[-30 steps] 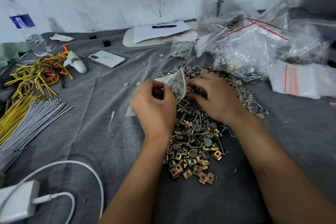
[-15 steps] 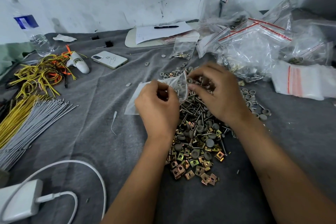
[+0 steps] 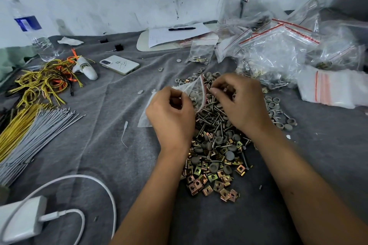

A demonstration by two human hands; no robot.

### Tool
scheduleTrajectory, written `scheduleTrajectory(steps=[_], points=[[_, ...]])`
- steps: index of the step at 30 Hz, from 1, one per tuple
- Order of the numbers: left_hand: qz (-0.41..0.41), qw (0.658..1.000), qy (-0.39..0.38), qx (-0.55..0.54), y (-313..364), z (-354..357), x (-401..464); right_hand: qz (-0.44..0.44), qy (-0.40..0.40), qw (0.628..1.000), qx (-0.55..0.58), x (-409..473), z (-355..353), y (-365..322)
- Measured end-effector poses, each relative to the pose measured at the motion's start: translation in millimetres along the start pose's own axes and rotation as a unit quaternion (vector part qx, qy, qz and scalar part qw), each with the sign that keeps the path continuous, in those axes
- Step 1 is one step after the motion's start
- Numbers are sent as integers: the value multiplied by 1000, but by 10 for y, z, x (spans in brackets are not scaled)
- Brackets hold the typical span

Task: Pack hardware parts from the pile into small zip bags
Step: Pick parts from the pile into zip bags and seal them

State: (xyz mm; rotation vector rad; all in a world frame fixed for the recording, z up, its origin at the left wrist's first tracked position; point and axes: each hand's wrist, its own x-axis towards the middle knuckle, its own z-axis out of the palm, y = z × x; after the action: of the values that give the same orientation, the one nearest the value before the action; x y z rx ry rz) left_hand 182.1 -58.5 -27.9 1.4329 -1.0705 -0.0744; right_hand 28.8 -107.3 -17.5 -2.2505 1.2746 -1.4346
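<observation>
A pile of hardware parts [image 3: 216, 155] lies on the grey cloth: brass square clips in front, screws and grey round caps behind. My left hand [image 3: 171, 119] pinches a small clear zip bag [image 3: 194, 90] with a red strip and holds it tilted over the pile's left side. Several grey caps show inside the bag. My right hand [image 3: 240, 103] hovers over the pile with fingers curled, thumb and forefinger pinched right at the bag's red-edged mouth. Small dark parts show between its fingers.
Large zip bags [image 3: 278, 49] of parts are heaped at the back right, with one small filled bag [image 3: 200, 51] near a clipboard and pen [image 3: 182, 29]. A phone [image 3: 119, 64], water bottle [image 3: 33, 32], yellow wires [image 3: 37, 83], grey ties [image 3: 33, 131] and a charger [image 3: 20, 223] lie left.
My right hand has come up off the pile to the bag's mouth. My left hand has raised and tilted the bag, and its opening now faces the right hand.
</observation>
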Motion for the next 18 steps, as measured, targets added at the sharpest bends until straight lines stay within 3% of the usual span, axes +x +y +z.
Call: scheduleTrajectory(steps=[5,18], points=[[-13,1000,6,-3,12,-8,6,18,-204,971,-127,-15,9,84],[-26,1000,2,-11,2,-3,3,32,-269,959,-87,-13,-50,43]])
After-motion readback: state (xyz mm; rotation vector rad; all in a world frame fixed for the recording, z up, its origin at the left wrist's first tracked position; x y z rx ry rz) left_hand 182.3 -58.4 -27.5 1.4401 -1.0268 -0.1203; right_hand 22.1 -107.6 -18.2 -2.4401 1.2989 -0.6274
